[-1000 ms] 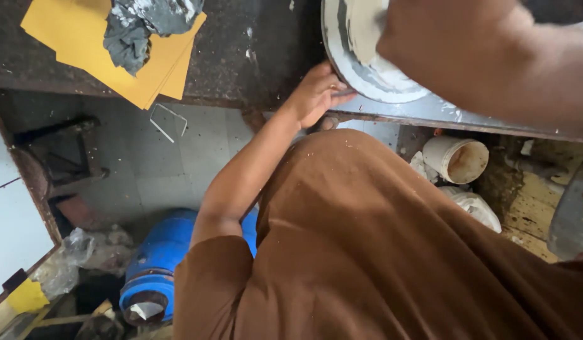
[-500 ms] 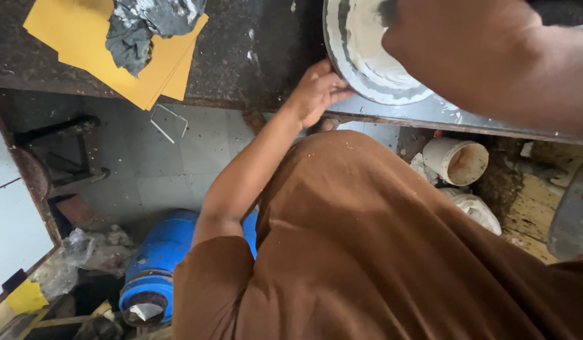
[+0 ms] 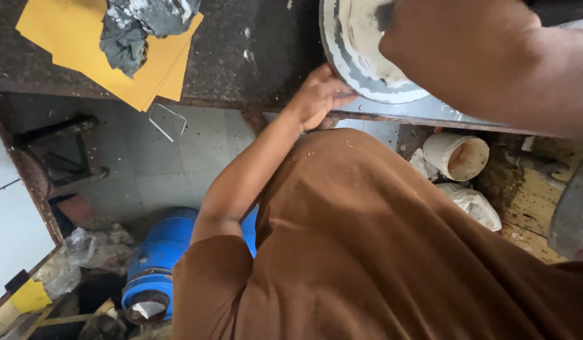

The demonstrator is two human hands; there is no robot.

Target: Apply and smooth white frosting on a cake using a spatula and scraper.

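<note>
The round white-smeared dish (image 3: 360,56) at the far edge of the dark worktop (image 3: 253,56) is now gripped at its rim by the left hand (image 3: 316,97), shifted slightly, while the right hand (image 3: 455,44) stays clenched over its inside

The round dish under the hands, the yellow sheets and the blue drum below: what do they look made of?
Round dish: pale, smooth, glazed-looking, possibly ceramic or enamelled metal, smeared with grey-white paste. The left hand grips its rim; the right hand reaches into it. Yellow sheets: flat, matt, sharp-cornered, likely paper or thin card. Blue drum: uniform colour, soft sheen, probably plastic.
</note>
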